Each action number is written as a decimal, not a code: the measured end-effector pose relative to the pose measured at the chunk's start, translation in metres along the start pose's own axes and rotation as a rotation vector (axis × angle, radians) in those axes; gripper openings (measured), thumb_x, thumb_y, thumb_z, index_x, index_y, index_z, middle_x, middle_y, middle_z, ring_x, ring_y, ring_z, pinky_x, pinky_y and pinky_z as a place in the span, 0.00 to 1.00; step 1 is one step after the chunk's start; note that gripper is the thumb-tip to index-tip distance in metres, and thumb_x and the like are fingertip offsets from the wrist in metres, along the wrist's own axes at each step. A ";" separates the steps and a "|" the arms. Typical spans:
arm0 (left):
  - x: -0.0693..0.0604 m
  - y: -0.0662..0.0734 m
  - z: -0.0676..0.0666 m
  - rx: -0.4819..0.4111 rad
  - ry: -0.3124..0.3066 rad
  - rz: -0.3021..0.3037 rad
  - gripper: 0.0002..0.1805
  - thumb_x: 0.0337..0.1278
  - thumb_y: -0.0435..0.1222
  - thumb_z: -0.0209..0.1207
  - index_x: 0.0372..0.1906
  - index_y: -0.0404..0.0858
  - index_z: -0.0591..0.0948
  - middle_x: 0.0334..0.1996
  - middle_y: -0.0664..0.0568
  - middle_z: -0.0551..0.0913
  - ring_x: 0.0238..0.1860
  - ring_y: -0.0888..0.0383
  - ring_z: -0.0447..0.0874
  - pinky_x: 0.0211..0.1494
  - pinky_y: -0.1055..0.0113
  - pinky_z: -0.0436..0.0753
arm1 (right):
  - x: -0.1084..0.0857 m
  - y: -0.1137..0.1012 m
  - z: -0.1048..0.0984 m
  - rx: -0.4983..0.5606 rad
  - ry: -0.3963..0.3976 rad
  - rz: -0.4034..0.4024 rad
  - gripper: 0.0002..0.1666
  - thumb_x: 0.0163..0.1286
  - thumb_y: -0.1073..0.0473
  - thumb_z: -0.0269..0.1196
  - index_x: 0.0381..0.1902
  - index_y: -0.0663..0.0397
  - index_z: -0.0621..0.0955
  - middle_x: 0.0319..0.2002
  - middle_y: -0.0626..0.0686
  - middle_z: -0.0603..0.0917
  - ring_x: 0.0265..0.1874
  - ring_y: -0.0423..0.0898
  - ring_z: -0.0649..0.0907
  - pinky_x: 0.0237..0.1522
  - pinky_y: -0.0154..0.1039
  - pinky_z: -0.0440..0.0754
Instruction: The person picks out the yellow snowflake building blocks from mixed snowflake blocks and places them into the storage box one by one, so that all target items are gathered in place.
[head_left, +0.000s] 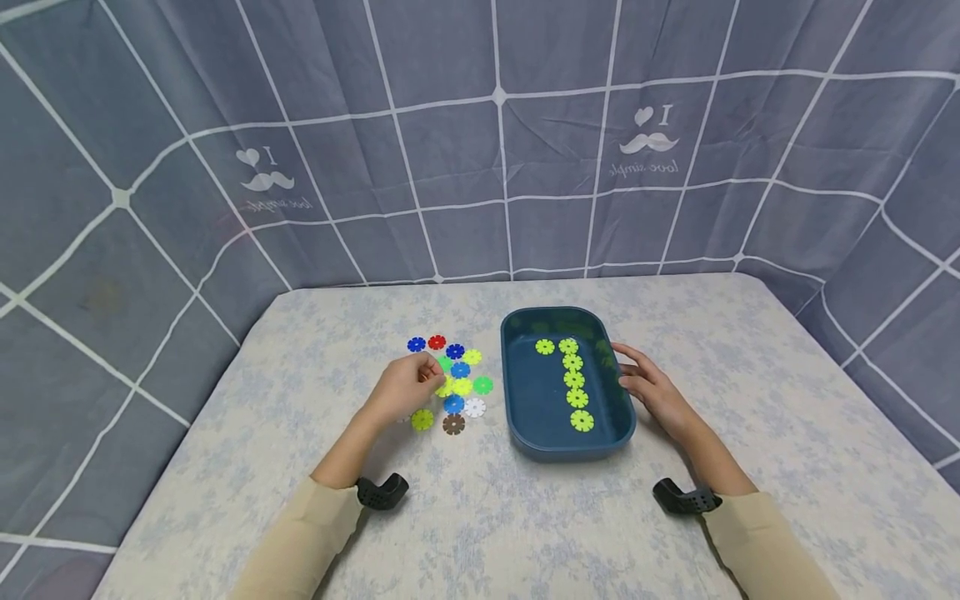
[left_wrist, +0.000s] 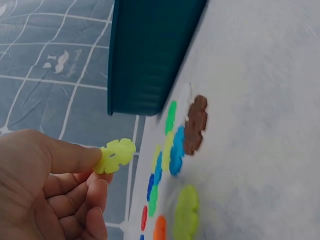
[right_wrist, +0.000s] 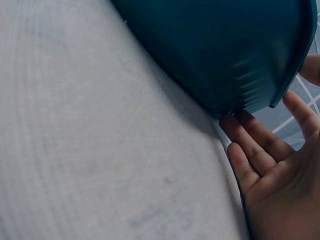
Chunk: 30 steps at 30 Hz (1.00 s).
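My left hand [head_left: 408, 385] pinches a yellow notched plastic disc [left_wrist: 122, 151] between thumb and fingertips, above a scatter of similar discs. The other fingers of that hand are curled in toward the palm in the left wrist view. My right hand [head_left: 654, 395] touches the outer right side of a dark teal bin [head_left: 536, 450], its fingers [right_wrist: 252, 152] stretched against the lower wall. Inside the bin, several yellow discs [head_left: 574, 379] form a column toward the right, and one more yellow disc [head_left: 544, 347] lies left of the column's top.
Left of the bin lie loose discs on the patterned tablecloth [head_left: 480, 525], among them a brown disc [head_left: 453, 424], a white disc [head_left: 475, 407], a red disc [head_left: 437, 342] and a green disc [head_left: 483, 385]. A grey gridded curtain [head_left: 450, 167] hangs behind the table.
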<state>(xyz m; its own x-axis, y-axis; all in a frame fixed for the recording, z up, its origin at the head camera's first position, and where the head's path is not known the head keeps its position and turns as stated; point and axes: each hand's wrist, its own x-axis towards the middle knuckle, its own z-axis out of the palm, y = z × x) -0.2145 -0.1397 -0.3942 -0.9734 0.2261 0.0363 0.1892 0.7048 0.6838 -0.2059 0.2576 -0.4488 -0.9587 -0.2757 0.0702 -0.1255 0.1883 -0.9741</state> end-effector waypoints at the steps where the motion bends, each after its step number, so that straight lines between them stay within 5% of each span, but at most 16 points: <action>1: 0.001 0.002 0.001 -0.005 0.000 0.007 0.04 0.63 0.35 0.61 0.36 0.38 0.79 0.29 0.52 0.79 0.32 0.55 0.75 0.35 0.62 0.75 | 0.000 -0.001 0.000 -0.004 0.001 -0.001 0.35 0.77 0.56 0.52 0.76 0.55 0.55 0.68 0.70 0.62 0.64 0.54 0.68 0.66 0.64 0.56; 8: 0.008 0.012 0.006 -0.014 -0.013 0.049 0.04 0.64 0.36 0.60 0.35 0.39 0.79 0.29 0.53 0.79 0.30 0.56 0.75 0.33 0.63 0.75 | 0.000 -0.003 0.000 0.007 0.008 0.008 0.35 0.77 0.57 0.51 0.76 0.57 0.53 0.68 0.71 0.61 0.66 0.65 0.63 0.66 0.65 0.54; 19: 0.015 0.033 0.011 -0.019 -0.014 0.103 0.04 0.64 0.36 0.61 0.35 0.40 0.79 0.28 0.54 0.79 0.27 0.56 0.73 0.30 0.64 0.73 | 0.000 -0.003 0.001 0.020 0.004 0.008 0.35 0.77 0.57 0.52 0.76 0.57 0.54 0.68 0.71 0.61 0.67 0.67 0.62 0.66 0.65 0.54; 28: 0.023 0.047 0.015 -0.026 0.005 0.144 0.05 0.63 0.36 0.62 0.36 0.39 0.79 0.27 0.53 0.78 0.28 0.56 0.72 0.32 0.64 0.72 | 0.000 -0.003 0.001 0.011 0.001 0.000 0.35 0.77 0.57 0.52 0.76 0.57 0.54 0.68 0.69 0.63 0.60 0.43 0.72 0.66 0.62 0.58; 30: 0.025 0.049 0.016 -0.032 0.007 0.143 0.05 0.63 0.36 0.62 0.36 0.39 0.79 0.28 0.53 0.78 0.29 0.56 0.72 0.32 0.65 0.72 | 0.000 -0.002 0.001 0.012 0.000 -0.003 0.35 0.77 0.57 0.52 0.76 0.57 0.54 0.68 0.69 0.63 0.61 0.45 0.72 0.66 0.63 0.57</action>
<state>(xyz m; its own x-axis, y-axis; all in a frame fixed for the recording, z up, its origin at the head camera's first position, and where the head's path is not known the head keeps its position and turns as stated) -0.2271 -0.0888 -0.3712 -0.9377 0.3180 0.1397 0.3217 0.6437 0.6944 -0.2055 0.2565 -0.4466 -0.9584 -0.2759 0.0728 -0.1248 0.1760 -0.9765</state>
